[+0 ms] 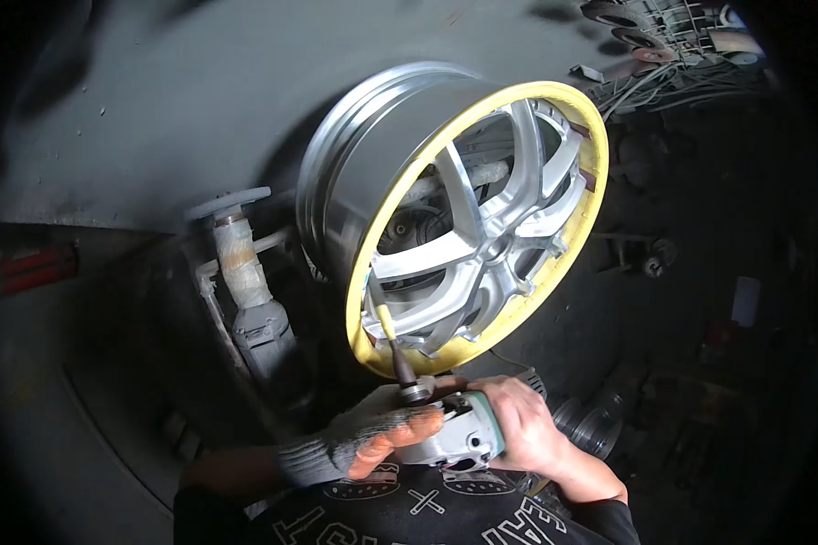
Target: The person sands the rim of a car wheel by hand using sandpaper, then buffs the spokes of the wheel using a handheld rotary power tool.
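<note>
An alloy wheel rim (486, 241) stands tilted in front of me, its spokes bare silver and its outer lip covered in yellow (568, 91). At my chest I hold an angle grinder (459, 436) with a pale metal head. Its tapered dark spindle (403, 363) ends in a narrow yellow tip (386, 320), which reaches in beside a spoke near the lower left of the lip; contact cannot be made out. My left hand (382, 436), in a grey and orange glove, closes around the grinder's head. My bare right hand (518, 422) is wrapped over its body.
Left of the rim is a second power tool (250, 282) with a wrapped neck and a disc on top. A grey surface (200, 100) lies behind. Cables and metal parts (663, 73) are piled at the upper right. Round metal parts (595, 427) lie right of my right hand.
</note>
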`<state>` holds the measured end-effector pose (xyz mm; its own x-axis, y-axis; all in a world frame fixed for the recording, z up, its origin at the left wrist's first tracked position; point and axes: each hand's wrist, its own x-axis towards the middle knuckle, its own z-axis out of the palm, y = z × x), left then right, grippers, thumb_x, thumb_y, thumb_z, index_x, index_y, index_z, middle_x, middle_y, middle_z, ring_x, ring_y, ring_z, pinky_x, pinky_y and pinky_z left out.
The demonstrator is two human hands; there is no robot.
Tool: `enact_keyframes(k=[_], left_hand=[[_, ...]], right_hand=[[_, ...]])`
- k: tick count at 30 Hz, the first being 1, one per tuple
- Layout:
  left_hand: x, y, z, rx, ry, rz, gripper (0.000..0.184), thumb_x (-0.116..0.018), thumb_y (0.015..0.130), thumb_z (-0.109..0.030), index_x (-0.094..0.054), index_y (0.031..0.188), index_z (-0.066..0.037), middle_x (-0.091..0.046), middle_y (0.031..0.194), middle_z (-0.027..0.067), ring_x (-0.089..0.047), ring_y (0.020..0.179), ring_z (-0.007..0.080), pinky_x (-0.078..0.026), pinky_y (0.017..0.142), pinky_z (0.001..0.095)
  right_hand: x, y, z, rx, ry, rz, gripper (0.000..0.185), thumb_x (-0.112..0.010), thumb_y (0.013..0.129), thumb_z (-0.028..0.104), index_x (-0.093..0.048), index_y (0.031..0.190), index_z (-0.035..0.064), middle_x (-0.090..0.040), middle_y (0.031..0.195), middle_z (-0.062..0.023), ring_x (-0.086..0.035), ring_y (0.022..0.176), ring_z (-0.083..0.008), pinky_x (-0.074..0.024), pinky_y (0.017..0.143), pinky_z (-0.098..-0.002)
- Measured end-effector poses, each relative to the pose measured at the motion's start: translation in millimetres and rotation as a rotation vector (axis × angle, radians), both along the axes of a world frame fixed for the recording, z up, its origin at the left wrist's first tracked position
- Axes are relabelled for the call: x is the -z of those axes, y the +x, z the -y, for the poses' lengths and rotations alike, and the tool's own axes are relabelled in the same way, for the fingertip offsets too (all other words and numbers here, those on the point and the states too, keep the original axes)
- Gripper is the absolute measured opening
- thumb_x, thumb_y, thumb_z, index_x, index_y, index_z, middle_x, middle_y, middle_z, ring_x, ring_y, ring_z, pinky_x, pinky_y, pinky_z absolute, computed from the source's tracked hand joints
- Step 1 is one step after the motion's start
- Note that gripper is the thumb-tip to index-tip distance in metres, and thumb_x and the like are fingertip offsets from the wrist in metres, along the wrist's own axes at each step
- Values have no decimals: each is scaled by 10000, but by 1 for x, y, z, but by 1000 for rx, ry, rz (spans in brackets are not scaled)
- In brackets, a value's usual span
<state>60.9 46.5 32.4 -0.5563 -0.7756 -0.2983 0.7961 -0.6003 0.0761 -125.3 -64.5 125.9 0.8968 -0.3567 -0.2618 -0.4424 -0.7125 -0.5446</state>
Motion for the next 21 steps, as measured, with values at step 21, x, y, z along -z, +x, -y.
enact_keyframes(k=[21], left_hand=[[60,-115,66,-12,-158,-647,627,-641,934,-173,-353,1466,-8,-577,1224,55,-611,1023,101,-493,925,245]], right_hand=[[35,-93,47,119,-115,46,830,-880,521,148,-479,1227,-24,-599,1145,-222,-609,1029,-416,-498,894,-479]])
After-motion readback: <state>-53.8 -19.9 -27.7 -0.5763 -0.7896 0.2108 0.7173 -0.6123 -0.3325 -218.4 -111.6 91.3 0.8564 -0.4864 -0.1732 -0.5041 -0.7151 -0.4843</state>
